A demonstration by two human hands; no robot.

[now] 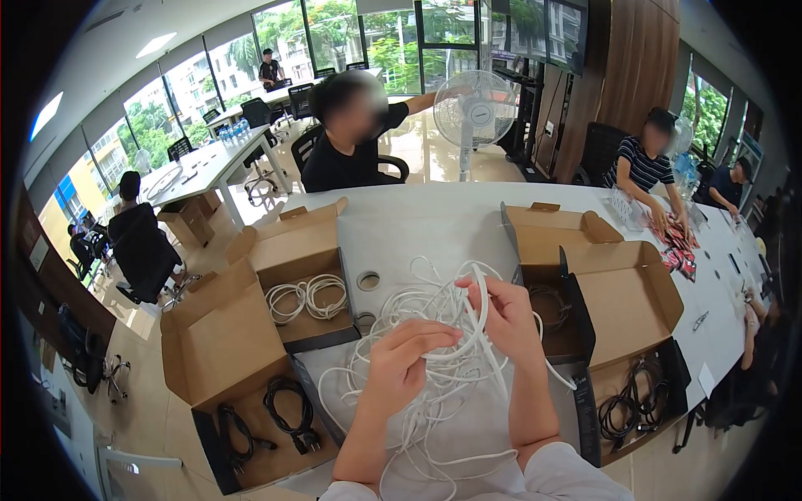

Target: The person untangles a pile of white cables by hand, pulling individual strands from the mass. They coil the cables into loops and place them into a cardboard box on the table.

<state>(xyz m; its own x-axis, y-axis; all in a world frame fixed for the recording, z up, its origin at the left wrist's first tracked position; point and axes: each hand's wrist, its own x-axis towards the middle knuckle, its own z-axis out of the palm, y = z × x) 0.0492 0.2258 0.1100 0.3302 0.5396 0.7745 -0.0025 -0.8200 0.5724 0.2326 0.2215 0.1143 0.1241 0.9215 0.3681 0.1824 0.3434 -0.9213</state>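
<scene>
A loop of white cable [479, 321] is held up between both hands, above a large tangle of white cable [393, 313] on the table. My left hand [405, 363] has its fingers pinched together on the lower part of the loop. Higher and to the right, my right hand [505, 313] grips the side of the same loop between thumb and fingers. Loose strands run beneath my wrists toward the near table edge. One cable end [571, 384] points out to the right of my right forearm.
Open cardboard boxes flank the tangle. The far left box [301, 242] holds coiled white cables; the near left box [221, 321] and near right box [622, 288] hold black cables. Tape rolls [368, 280] lie behind the tangle. A fan [476, 113] stands beyond; people sit around.
</scene>
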